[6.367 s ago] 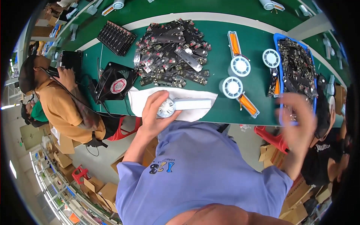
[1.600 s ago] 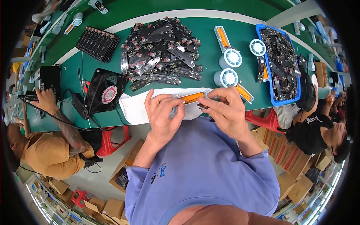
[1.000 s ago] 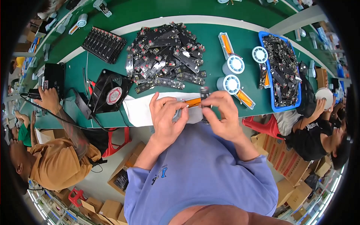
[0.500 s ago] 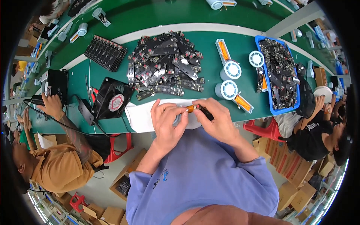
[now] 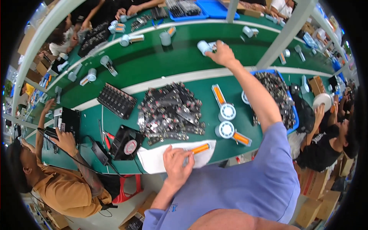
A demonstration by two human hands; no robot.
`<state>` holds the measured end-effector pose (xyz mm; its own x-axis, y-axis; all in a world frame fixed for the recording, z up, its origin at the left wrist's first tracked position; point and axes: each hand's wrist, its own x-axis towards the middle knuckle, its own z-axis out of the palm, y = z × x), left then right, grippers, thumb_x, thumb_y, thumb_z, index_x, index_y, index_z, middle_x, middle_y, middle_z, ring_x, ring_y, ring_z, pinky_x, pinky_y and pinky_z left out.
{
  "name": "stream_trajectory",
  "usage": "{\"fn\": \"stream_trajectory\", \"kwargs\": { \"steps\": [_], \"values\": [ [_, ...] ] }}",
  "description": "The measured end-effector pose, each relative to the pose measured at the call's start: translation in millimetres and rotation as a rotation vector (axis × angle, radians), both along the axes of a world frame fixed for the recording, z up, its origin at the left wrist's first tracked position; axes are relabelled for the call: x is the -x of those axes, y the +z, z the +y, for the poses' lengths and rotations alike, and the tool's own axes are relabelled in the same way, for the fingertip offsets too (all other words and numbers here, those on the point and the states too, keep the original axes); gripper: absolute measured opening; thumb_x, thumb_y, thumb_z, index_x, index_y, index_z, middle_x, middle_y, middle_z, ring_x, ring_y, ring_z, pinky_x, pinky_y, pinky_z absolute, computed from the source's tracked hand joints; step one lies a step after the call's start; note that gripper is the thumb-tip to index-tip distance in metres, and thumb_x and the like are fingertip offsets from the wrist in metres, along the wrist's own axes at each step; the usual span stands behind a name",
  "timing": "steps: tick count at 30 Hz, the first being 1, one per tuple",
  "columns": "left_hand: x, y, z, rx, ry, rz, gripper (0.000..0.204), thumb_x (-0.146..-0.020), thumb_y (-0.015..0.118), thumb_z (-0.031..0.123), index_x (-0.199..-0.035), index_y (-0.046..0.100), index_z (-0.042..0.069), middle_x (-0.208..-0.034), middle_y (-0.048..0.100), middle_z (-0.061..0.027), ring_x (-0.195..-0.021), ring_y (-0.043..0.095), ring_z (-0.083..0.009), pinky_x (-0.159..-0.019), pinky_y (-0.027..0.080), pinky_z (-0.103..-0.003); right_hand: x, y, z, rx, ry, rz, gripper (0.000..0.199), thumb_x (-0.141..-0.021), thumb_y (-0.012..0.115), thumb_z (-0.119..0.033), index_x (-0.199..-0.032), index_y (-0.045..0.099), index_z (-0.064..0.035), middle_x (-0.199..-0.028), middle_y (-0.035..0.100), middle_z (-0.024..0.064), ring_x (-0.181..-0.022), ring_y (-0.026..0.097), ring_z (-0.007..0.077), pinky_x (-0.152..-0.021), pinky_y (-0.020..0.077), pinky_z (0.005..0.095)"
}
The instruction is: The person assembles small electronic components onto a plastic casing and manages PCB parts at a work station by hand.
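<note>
- A worker in a lilac shirt stretches the right hand [image 5: 224, 53] across a pale rail [image 5: 191, 76] to a light-blue fan unit [image 5: 204, 47] on the green surface beyond; thumb and fingers straddle its handle, though I cannot tell whether they close on it.
- The left hand [image 5: 178, 165] is clamped, thumb against fingers, on a light-blue fan handle with an orange insert [image 5: 201, 148], which juts out to that hand's right over a white cloth [image 5: 151, 157].
- The step in hand appears to be handling fan units one at a time, one arm at full reach, the other steadying the opened handle.
- The next move seems to call for a sure grip or a clean let-go at the far unit, and a steady left hand.
- Right of the left hand, two light-blue fans [image 5: 227, 112] with orange-lined handles lie on the green table [image 5: 209, 124].
- Beyond the left hand rises a heap of black modules [image 5: 170, 109]; to its left sits a square black fan [image 5: 128, 142].
- Under the right forearm, a blue-rimmed bin [image 5: 294, 120] brims with dark parts.
- Far left of the left hand, a co-worker in tan [image 5: 65, 184] sits beside a black box [image 5: 69, 119].
</note>
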<state>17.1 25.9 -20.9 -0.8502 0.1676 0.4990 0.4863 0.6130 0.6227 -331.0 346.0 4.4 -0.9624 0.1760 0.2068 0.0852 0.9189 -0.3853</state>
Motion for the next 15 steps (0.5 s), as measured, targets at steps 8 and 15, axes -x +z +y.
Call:
{"fn": "stream_trajectory", "kwargs": {
  "steps": [8, 15],
  "values": [
    [12, -3, 0, 0.005, -0.044, -0.014, 0.016, -0.079, 0.082, 0.006, -0.091, 0.074, 0.011, -0.090, 0.071, -0.0021, -0.097, 0.066, -0.0211, -0.106, 0.045, -0.048, 52, -25, -14, 0.058, -0.126, -0.066, 0.073, -0.083, 0.078, -0.050, -0.133, 0.057, -0.0011, -0.118, 0.072, 0.0270, -0.113, 0.070, 0.0440, -0.097, 0.0560, 0.0529],
    [11, -8, 0, 0.011, -0.059, -0.004, 0.017, -0.080, 0.082, 0.006, -0.094, 0.073, 0.010, -0.091, 0.071, -0.0027, -0.098, 0.066, -0.0228, -0.106, 0.045, -0.049, -46, 71, 19, -0.226, 0.301, -0.180, 0.061, -0.074, 0.080, -0.041, -0.124, 0.069, -0.0069, -0.118, 0.070, 0.0258, -0.110, 0.069, 0.0419, -0.096, 0.0569, 0.0479]
  ]
}}
